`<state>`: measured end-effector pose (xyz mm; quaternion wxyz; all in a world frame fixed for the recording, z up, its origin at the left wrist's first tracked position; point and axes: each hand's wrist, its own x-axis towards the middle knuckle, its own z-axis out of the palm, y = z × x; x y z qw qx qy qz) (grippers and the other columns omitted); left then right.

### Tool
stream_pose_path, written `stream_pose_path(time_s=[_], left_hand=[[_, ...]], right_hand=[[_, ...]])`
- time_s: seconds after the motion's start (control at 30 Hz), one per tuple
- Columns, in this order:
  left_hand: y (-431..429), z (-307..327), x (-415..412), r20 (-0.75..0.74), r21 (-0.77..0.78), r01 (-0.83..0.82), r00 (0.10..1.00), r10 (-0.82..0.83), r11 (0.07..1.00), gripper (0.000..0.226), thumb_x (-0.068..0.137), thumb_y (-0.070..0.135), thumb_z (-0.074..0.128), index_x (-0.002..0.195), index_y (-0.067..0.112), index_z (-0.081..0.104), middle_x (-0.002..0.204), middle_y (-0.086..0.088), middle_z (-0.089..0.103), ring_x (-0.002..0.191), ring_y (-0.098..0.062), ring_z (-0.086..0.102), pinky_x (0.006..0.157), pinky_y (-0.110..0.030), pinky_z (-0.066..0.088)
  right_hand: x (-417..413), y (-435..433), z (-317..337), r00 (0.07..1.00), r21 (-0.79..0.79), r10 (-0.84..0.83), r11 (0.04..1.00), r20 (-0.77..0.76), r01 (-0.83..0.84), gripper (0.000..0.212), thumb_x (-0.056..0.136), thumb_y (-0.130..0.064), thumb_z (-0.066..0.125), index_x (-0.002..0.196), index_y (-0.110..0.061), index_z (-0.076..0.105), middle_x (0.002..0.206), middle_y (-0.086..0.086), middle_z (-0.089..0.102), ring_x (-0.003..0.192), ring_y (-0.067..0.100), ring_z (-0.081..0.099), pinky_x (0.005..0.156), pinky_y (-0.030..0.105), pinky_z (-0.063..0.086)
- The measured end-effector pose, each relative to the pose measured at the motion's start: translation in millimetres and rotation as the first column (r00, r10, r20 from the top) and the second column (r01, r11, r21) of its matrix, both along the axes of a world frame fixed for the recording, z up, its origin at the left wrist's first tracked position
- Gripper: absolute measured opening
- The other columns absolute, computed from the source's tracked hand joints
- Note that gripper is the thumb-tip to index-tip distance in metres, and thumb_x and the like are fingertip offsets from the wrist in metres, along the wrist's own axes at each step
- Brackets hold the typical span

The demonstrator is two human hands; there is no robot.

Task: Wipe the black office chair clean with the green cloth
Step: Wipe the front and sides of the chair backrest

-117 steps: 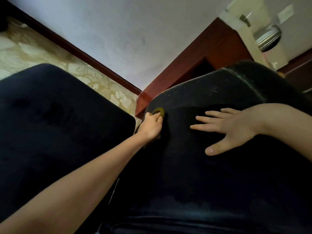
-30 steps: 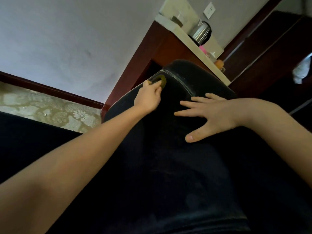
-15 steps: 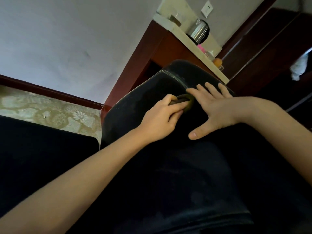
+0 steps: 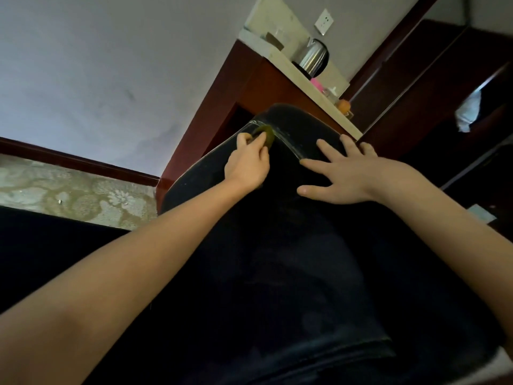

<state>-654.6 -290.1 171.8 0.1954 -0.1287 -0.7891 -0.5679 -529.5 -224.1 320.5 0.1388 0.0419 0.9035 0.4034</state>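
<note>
The black office chair (image 4: 291, 245) fills the middle of the view, its backrest running away from me toward a rounded top edge. My left hand (image 4: 248, 162) grips the small folded green cloth (image 4: 265, 134) and holds it against the backrest near a pale seam by the top. My right hand (image 4: 349, 173) lies flat on the backrest to the right of it, fingers spread and straight. Most of the cloth is hidden under my left fingers.
A dark red wooden cabinet (image 4: 222, 101) stands just beyond the chair's top, with a steel kettle (image 4: 312, 58) and small bottles on its pale counter. A white wall is at left above patterned floor (image 4: 69, 190). A second black upholstered surface (image 4: 41, 245) sits at lower left.
My left hand has carried the cloth up and left from beside my right fingers to the seam near the chair's top. My right hand has stayed flat on the backrest.
</note>
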Motion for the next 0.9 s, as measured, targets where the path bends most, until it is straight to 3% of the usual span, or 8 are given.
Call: stream_pose_path(time_s=[0.13,0.3,0.43,0.53,0.7,0.9], left_hand=[[-8.2,4.2,-18.3,-0.086,-0.063,0.042,0.995,-0.048,0.997,0.039,0.098,0.024,0.038,0.136,0.027,0.044,0.143,0.000,0.028,0.105,-0.026,0.054,0.085,-0.037,0.048],[-22.6,26.2,-39.7,-0.138,-0.379,0.020,0.987,-0.078,0.925,0.041,0.097,0.019,0.037,0.136,0.031,0.042,0.139,0.001,0.036,0.111,-0.027,0.047,0.083,-0.036,0.040],[-28.1,29.3,-45.9,-0.064,-0.344,0.152,0.981,-0.184,0.927,0.042,0.093,0.018,0.040,0.134,0.028,0.043,0.129,0.002,0.046,0.104,-0.022,0.055,0.087,-0.040,0.048],[-24.8,28.9,-31.9,-0.151,-0.355,0.176,0.959,-0.242,0.918,0.042,0.094,0.013,0.041,0.134,0.023,0.047,0.133,0.002,0.040,0.112,-0.019,0.049,0.093,-0.037,0.042],[-20.0,23.9,-21.5,-0.257,-0.346,0.123,0.941,-0.220,0.930,0.043,0.096,0.013,0.039,0.137,0.022,0.044,0.140,0.001,0.034,0.115,-0.022,0.047,0.090,-0.033,0.040],[-20.5,27.9,-32.4,-0.106,-0.371,0.069,0.988,-0.116,0.926,0.043,0.097,0.017,0.035,0.139,0.025,0.039,0.141,-0.002,0.030,0.111,-0.032,0.048,0.088,-0.042,0.044]], right_hand=[[-2.0,0.7,1.3,0.999,0.005,-0.022,1.000,0.028,0.022,0.071,0.086,-0.072,0.017,0.147,-0.042,-0.003,0.155,0.001,-0.023,0.140,0.035,-0.022,0.115,0.053,-0.006],[-3.8,2.4,1.4,0.999,-0.011,-0.032,0.999,0.034,0.032,0.072,0.086,-0.072,0.018,0.148,-0.041,-0.004,0.155,0.001,-0.024,0.140,0.035,-0.023,0.115,0.050,-0.007],[-5.0,2.3,2.2,0.998,-0.027,-0.041,0.999,0.041,0.042,0.073,0.087,-0.072,0.020,0.148,-0.041,-0.005,0.155,0.000,-0.024,0.139,0.035,-0.024,0.114,0.050,-0.008],[-5.7,2.9,2.7,0.998,-0.043,-0.037,0.998,0.042,0.039,0.072,0.087,-0.071,0.022,0.147,-0.043,-0.007,0.155,0.000,-0.024,0.139,0.035,-0.024,0.113,0.050,-0.009],[-5.6,2.8,3.4,0.998,-0.040,-0.028,0.999,0.059,0.030,0.071,0.086,-0.071,0.021,0.145,-0.046,-0.008,0.155,0.001,-0.023,0.140,0.036,-0.023,0.113,0.049,-0.009],[-0.4,0.9,9.3,0.990,-0.070,-0.009,0.997,0.139,0.019,0.076,0.073,-0.077,0.029,0.140,-0.058,-0.001,0.154,0.001,-0.025,0.137,0.038,-0.027,0.111,0.051,-0.012]])
